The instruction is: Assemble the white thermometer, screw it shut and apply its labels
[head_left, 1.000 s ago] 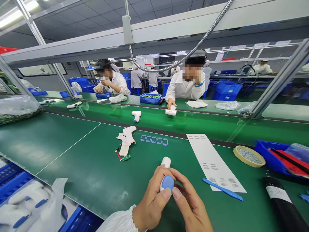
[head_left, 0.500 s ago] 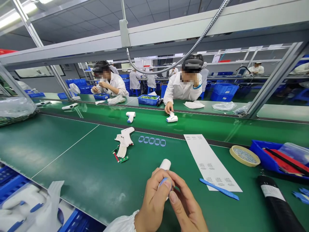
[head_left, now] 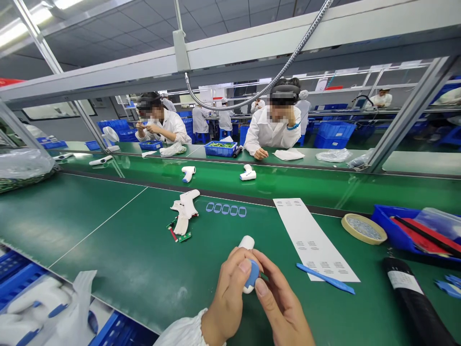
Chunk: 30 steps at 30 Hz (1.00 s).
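Observation:
My left hand (head_left: 225,300) grips a small white device with a blue end cap (head_left: 249,266) just above the green bench. My right hand (head_left: 281,307) pinches the same device from the right, thumb pressed on the blue cap. Ahead on the mat lie open white housing shells with a small circuit board (head_left: 183,214) and a row of blue rings (head_left: 226,209). A white label sheet (head_left: 313,240) and a blue plastic pry tool (head_left: 325,278) lie to the right of my hands.
A conveyor belt (head_left: 288,185) carries two white-and-blue devices. A tape roll (head_left: 363,228), a blue tray (head_left: 399,230) and a black cylinder (head_left: 414,298) are at right. Blue bins with white parts (head_left: 43,312) sit at lower left. Co-workers in white coats sit opposite.
My thumbs shifted over the blue cap, turning the device slightly. The devices on the belt moved left, and the co-worker opposite drew the hand back from one.

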Available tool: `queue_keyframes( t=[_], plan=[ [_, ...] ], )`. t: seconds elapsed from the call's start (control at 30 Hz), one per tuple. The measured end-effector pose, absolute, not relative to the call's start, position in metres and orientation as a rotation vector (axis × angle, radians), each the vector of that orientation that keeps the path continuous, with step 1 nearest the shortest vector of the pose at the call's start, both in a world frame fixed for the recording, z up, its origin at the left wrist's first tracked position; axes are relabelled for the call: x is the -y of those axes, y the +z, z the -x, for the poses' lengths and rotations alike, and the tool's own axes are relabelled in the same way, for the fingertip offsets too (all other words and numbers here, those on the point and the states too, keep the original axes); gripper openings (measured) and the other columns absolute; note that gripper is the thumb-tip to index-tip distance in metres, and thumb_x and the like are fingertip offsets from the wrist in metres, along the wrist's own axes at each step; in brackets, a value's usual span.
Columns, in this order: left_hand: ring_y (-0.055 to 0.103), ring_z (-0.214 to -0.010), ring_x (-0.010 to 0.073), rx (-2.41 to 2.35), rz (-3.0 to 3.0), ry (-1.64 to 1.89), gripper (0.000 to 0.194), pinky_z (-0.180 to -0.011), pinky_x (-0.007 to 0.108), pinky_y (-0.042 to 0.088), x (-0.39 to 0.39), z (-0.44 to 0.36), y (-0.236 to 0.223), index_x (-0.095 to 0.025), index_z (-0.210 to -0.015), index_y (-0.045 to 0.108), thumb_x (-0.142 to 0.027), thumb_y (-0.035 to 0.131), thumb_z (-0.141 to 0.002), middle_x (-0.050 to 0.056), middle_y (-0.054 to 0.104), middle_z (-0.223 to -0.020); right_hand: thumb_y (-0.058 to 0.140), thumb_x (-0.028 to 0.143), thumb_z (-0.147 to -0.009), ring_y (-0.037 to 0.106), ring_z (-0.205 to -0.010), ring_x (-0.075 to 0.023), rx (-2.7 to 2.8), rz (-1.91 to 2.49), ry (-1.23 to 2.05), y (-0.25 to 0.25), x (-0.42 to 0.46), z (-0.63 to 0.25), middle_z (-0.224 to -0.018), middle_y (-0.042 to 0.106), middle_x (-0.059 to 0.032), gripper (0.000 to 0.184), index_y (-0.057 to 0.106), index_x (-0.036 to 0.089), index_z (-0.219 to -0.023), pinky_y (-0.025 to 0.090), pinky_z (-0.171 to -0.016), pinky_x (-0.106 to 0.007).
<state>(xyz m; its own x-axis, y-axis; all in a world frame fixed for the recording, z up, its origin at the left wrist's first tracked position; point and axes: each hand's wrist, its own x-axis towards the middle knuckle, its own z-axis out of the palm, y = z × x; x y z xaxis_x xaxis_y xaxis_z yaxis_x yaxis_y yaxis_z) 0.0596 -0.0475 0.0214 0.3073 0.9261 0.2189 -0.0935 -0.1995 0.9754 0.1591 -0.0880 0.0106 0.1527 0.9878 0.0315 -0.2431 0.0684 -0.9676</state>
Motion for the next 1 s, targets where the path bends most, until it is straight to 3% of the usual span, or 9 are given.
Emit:
queue_keyframes(
  t=[0.1, 0.3, 0.67, 0.87, 1.0],
  plan=[
    [0.044, -0.077, 0.0178, -0.821, -1.438, 1.126, 0.028, -0.071, 0.029, 0.035, 0.047, -0.060, 0.021, -0.018, -0.074, 0.052, -0.038, 0.041, -0.091, 0.002, 0.049, -0.076, 0.063, 0.057, -0.081, 0.051, -0.115, -0.0147, 0.943, 1.041, 1.175, 0.010, 0.087, -0.159, -0.127, 0.055, 0.0057, 0.038, 0.060, 0.038, -0.114, 0.045, -0.090, -0.012],
    [0.043, -0.073, 0.0157, -0.845, -1.364, 1.167, 0.029, -0.070, 0.028, 0.036, 0.047, -0.067, 0.023, -0.017, -0.069, 0.051, -0.037, 0.045, -0.090, 0.000, 0.047, -0.071, 0.061, 0.056, -0.083, 0.049, -0.117, -0.0146, 0.955, 1.043, 1.159, 0.010, 0.087, -0.158, -0.129, 0.053, 0.0053, 0.039, 0.058, 0.037, -0.117, 0.043, -0.093, -0.014],
    [0.036, -0.056, 0.0103, -0.749, -1.088, 1.127, 0.013, -0.059, 0.024, 0.038, 0.043, -0.071, 0.030, -0.016, -0.081, 0.052, -0.029, 0.055, -0.080, -0.005, 0.042, -0.059, 0.059, 0.055, -0.084, 0.049, -0.118, -0.0193, 0.952, 1.108, 1.128, 0.000, 0.088, -0.156, -0.134, 0.047, 0.0010, 0.046, 0.053, 0.032, -0.124, 0.043, -0.097, -0.024],
    [0.044, -0.067, 0.0139, -0.817, -1.297, 1.123, 0.022, -0.065, 0.024, 0.038, 0.047, -0.066, 0.026, -0.017, -0.074, 0.055, -0.035, 0.049, -0.085, -0.001, 0.047, -0.067, 0.058, 0.060, -0.083, 0.052, -0.113, -0.0170, 0.904, 1.076, 1.134, -0.007, 0.093, -0.148, -0.132, 0.050, 0.0033, 0.050, 0.050, 0.037, -0.126, 0.046, -0.092, -0.020],
    [0.038, -0.065, 0.0133, -0.979, -1.386, 1.155, 0.029, -0.061, 0.022, 0.031, 0.049, -0.060, 0.020, -0.019, -0.070, 0.053, -0.044, 0.053, -0.084, -0.002, 0.045, -0.070, 0.056, 0.064, -0.082, 0.053, -0.112, -0.0187, 1.042, 1.144, 0.857, -0.012, 0.109, -0.181, -0.124, 0.056, 0.0038, 0.045, 0.054, 0.042, -0.121, 0.047, -0.088, -0.021]
  ],
)
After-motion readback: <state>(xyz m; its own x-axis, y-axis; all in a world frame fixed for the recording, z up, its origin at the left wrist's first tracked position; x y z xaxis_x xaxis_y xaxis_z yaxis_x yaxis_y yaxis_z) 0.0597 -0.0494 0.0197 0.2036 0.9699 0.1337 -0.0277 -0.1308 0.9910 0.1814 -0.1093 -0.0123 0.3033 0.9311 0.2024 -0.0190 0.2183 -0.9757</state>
